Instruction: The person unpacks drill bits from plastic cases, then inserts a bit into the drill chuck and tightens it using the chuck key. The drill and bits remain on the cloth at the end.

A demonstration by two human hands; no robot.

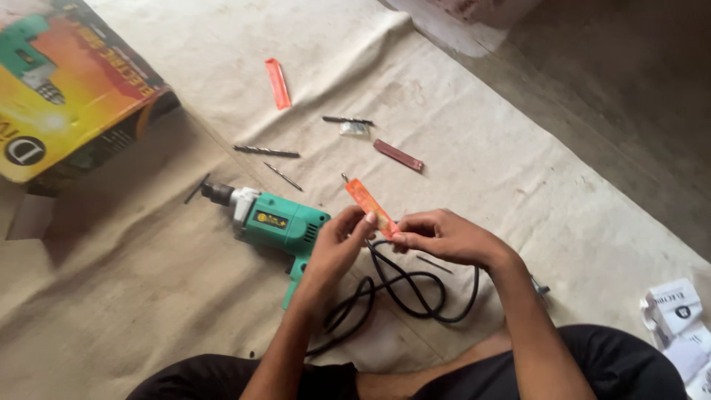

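Cloth (518, 192): lay spread over the floor (629, 96), under everything.
Drill (278, 222): lay on the cloth, left of the hands, its cord (404, 285) looped near the person.
Box (67, 81): sat far left.
Drill bits (266, 151): lay beyond the drill.
Packet (370, 206): was held between left hand (337, 248) and right hand (444, 237).
Two more packets (278, 83): lay farther off.
Papers (678, 318): lay near right.

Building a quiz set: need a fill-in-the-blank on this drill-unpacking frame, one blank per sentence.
1. Both hands, left hand and right hand, hold a slim ____ sleeve.
2. The electric drill has a ____ body.
3. The drill's black cord lies ____ on the cloth.
4. The drill's box lies at the frame's top ____.

Missing words: orange; green; coiled; left
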